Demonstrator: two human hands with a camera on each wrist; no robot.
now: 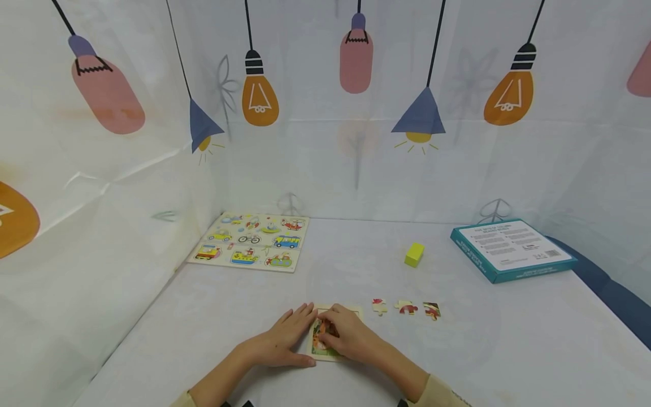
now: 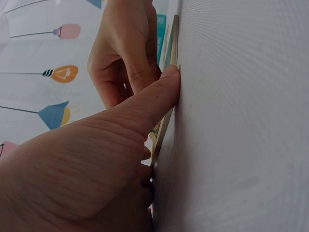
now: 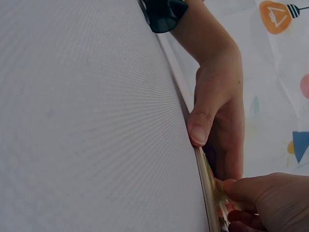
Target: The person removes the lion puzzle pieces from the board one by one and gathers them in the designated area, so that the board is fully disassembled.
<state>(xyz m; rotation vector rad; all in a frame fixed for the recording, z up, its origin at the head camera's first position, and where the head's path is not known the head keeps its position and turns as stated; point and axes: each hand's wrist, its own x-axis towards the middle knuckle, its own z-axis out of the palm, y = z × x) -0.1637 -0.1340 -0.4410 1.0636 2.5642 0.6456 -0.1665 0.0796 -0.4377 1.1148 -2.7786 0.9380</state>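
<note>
A small jigsaw puzzle in a light wooden frame (image 1: 316, 357) lies flat at the near side of the table, its picture partly filled in. My left hand (image 1: 280, 342) rests along the left edge of the frame with straight fingers, its thumb (image 2: 164, 89) at the near edge. My right hand (image 1: 351, 333) is over the picture, curled fingers and thumb pinching a puzzle piece at the board's surface; the hand hides most of that piece. To the right lie three loose jigsaw pieces: a pale one (image 1: 379, 307), a red-and-cream one (image 1: 407, 308) and a darker one (image 1: 432, 310).
A wooden vehicle puzzle board (image 1: 264, 249) lies at the back left. A yellow-green block (image 1: 414, 255) sits beyond the loose pieces. At the back right is a flat teal box (image 1: 513, 251), with a dark blue chair-like shape (image 1: 600, 277) behind it. Lamp-patterned sheets enclose the table.
</note>
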